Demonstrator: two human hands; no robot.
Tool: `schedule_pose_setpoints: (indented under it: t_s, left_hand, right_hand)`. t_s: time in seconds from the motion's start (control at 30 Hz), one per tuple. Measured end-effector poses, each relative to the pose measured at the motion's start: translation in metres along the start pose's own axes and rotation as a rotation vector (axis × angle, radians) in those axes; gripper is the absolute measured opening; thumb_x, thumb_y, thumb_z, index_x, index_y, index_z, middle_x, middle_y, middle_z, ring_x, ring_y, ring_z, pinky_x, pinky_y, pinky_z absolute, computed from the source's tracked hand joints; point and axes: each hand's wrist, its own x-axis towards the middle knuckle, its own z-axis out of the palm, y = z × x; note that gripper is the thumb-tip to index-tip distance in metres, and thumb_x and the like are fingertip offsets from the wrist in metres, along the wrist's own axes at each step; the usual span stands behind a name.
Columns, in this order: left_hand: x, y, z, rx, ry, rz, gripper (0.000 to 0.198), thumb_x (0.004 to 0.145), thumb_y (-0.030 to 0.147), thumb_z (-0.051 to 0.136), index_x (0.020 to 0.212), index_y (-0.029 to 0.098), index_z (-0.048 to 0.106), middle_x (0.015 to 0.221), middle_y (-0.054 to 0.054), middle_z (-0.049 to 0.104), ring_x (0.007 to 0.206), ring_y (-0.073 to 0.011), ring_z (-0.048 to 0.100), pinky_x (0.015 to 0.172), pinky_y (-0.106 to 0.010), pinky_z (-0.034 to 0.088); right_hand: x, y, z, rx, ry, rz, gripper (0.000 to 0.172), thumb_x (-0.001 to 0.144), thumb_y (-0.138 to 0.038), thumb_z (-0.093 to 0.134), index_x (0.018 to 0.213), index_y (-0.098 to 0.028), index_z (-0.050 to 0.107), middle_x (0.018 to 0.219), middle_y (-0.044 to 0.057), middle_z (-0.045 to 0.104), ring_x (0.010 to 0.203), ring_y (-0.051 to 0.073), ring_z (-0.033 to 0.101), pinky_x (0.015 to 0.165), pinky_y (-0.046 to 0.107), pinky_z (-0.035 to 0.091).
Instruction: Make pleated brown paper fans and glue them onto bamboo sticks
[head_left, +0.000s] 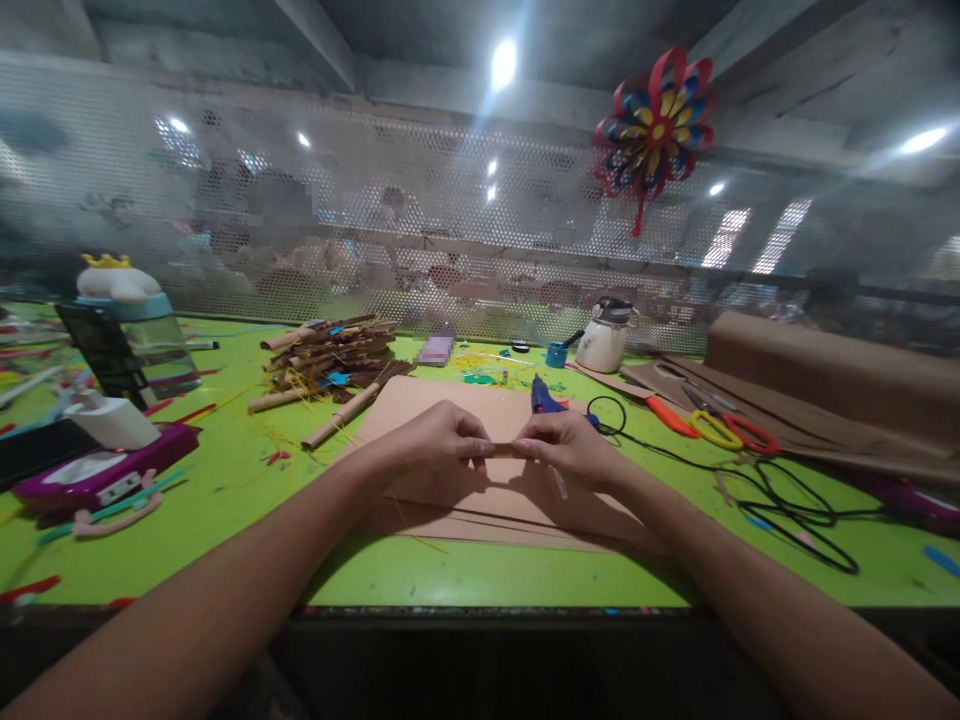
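Between my hands is a small rolled strip of brown paper (504, 450), pinched at both ends. My left hand (442, 440) grips its left end with thumb and fingers closed. On the other end, the fingers of my right hand (562, 447) are closed too. Both hands are just above a stack of brown paper sheets (427, 505) on the green table. Right behind my right hand lies a blue glue gun (546, 398), partly hidden by it. A thin clear stick (559, 482) shows below my right hand; I cannot tell whether it is held.
A pile of rolled brown paper tubes (330, 365) lies at the back left. Scissors (720, 420), an orange-handled cutter (671, 416) and a black cord (795, 510) are on the right. A purple power strip (112, 475) and bottle (161, 345) stand left; a white jug (604, 340) stands behind.
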Motion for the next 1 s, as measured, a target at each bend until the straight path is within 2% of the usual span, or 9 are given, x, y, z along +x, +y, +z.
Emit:
schedule_pose_setpoints:
  t_s: [0.13,0.3,0.47,0.7,0.87,1.0]
  left_hand:
    - [-0.003,0.002,-0.004,-0.004,-0.019,-0.002,0.033,0.076,0.041,0.051,0.074,0.013,0.066,0.066,-0.004,0.064,0.060,-0.0113,0.051,0.054,-0.021,0.035]
    - [-0.003,0.006,0.004,-0.001,0.002,0.050,0.032,0.077,0.041,0.049,0.069,0.012,0.061,0.062,-0.001,0.059,0.058,-0.0108,0.049,0.054,-0.021,0.035]
    - [0.001,0.002,0.008,0.031,0.005,0.107,0.032,0.077,0.042,0.049,0.072,0.012,0.061,0.064,-0.001,0.057,0.060,-0.0112,0.048,0.055,-0.021,0.035]
    - [0.003,-0.001,0.002,0.079,0.040,0.106,0.027,0.072,0.038,0.055,0.067,0.011,0.059,0.059,0.002,0.050,0.057,-0.0096,0.043,0.053,-0.020,0.032]
    - [0.003,-0.003,0.000,0.092,0.033,0.094,0.028,0.073,0.039,0.054,0.063,0.012,0.056,0.054,0.004,0.044,0.053,-0.0076,0.037,0.049,-0.020,0.027]
    - [0.000,0.000,-0.001,-0.046,0.013,0.043,0.035,0.069,0.044,0.058,0.057,0.013,0.050,0.049,0.006,0.037,0.048,-0.0061,0.031,0.046,-0.020,0.023]
  right_hand:
    - [0.001,0.000,-0.005,0.013,-0.043,-0.002,0.023,0.077,-0.033,0.056,0.071,-0.012,0.063,0.060,0.001,0.057,0.056,0.010,0.048,0.051,0.020,0.036]
    - [0.002,-0.003,-0.002,0.019,-0.082,-0.015,0.026,0.077,-0.037,0.056,0.076,-0.012,0.065,0.067,0.003,0.061,0.061,0.011,0.050,0.054,0.021,0.038]
    - [0.001,-0.008,0.001,0.089,-0.081,-0.006,0.029,0.074,-0.040,0.059,0.067,-0.011,0.063,0.058,0.000,0.055,0.054,0.009,0.045,0.050,0.020,0.034]
    - [0.000,-0.004,-0.004,0.162,-0.120,0.033,0.031,0.073,-0.041,0.061,0.066,-0.011,0.060,0.052,-0.002,0.051,0.049,0.007,0.044,0.047,0.019,0.033]
    - [0.000,0.000,-0.008,0.251,-0.219,0.085,0.032,0.076,-0.042,0.058,0.074,-0.011,0.061,0.052,-0.002,0.053,0.045,0.007,0.048,0.043,0.018,0.036]
    - [0.000,-0.003,-0.015,0.345,-0.252,0.116,0.033,0.074,-0.042,0.060,0.083,-0.011,0.063,0.050,-0.002,0.054,0.042,0.007,0.050,0.041,0.017,0.040]
